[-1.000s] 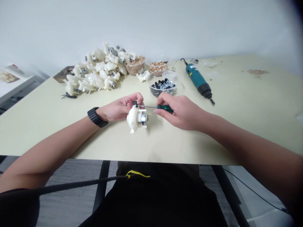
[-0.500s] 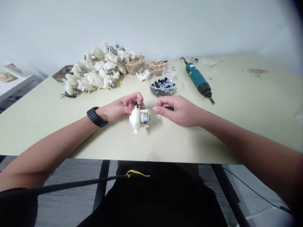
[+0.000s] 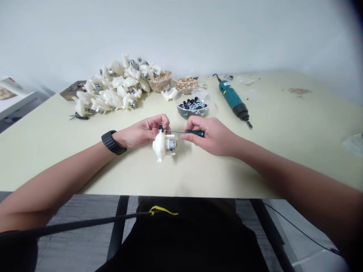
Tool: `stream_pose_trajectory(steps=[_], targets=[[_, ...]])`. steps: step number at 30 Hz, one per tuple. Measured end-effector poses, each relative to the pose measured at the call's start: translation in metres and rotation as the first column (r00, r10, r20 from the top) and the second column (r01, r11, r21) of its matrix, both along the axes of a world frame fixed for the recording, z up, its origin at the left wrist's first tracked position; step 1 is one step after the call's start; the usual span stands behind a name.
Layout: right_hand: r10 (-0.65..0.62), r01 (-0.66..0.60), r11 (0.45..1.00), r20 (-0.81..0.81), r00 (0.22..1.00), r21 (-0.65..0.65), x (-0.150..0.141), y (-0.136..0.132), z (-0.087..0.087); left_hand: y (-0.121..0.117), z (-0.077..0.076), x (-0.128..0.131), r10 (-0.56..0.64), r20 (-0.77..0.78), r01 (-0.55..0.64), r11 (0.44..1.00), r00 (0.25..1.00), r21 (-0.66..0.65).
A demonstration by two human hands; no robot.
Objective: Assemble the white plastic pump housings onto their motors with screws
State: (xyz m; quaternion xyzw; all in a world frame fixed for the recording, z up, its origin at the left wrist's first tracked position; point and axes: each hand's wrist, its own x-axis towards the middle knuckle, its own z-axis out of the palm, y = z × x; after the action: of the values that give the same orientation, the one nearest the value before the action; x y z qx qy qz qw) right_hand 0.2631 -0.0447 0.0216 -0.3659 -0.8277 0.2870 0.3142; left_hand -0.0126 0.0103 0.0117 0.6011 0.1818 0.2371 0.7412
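Between the thumb and fingers of my left hand (image 3: 149,130) is a cream plastic housing (image 3: 159,145) with a small silver motor (image 3: 172,144) on its right side. A small black part (image 3: 160,127) sits at the housing's top, by my left fingertips. My right hand (image 3: 210,134) is closed round the green handle of a screwdriver (image 3: 195,133). Its thin shaft points left and reaches the black part; the exact contact at the tip is too small to make out.
A heap of similar cream housings (image 3: 113,90) lies at the back left, with pliers (image 3: 79,116) before it. Clear tubs stand behind my hands, one with black parts and screws (image 3: 193,105). A teal electric screwdriver (image 3: 234,100) lies at the back right.
More of the green screwdriver handle now shows between my right fingers, which have shifted along it. The housing stays in my left hand. The whole view has shifted slightly.
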Motion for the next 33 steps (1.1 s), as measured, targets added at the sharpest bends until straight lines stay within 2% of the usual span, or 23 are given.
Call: stream_pose_trajectory(steps=[12,19,22,24,28,30,33], targets=[[-0.028,0.028,1.000,-0.011,1.000,0.007,0.0000,-0.0009,-0.0018,0.0016,-0.0041,0.0012,0.024,0.016,-0.024,1.000,1.000,-0.016],[-0.033,0.028,0.992,0.040,0.999,0.125,-0.0012,-0.0055,-0.0028,0.0029,-0.0050,0.0004,0.009,0.010,-0.009,1.000,1.000,-0.010],[-0.035,0.035,0.999,0.007,0.999,0.037,-0.0030,-0.0070,-0.0022,0.0039,-0.0048,-0.0008,-0.003,0.003,0.003,1.000,1.000,-0.004],[-0.031,0.025,0.994,-0.053,0.998,-0.107,-0.0045,-0.0065,-0.0018,0.0044,-0.0037,-0.0017,-0.011,-0.009,0.011,1.000,1.000,0.017],[-0.035,-0.020,0.907,-0.122,0.992,-0.421,-0.0065,-0.0050,-0.0017,0.0048,-0.0008,-0.0025,0.016,-0.057,-0.011,0.997,0.998,0.081],[-0.054,-0.005,0.888,-0.114,0.992,-0.459,-0.0071,-0.0052,-0.0012,0.0050,-0.0004,-0.0020,0.027,-0.054,-0.022,0.996,0.998,0.087],[-0.079,0.035,0.930,-0.107,0.991,-0.365,-0.0071,-0.0059,-0.0006,0.0051,-0.0016,-0.0005,0.031,-0.005,-0.031,0.998,1.000,0.048]])
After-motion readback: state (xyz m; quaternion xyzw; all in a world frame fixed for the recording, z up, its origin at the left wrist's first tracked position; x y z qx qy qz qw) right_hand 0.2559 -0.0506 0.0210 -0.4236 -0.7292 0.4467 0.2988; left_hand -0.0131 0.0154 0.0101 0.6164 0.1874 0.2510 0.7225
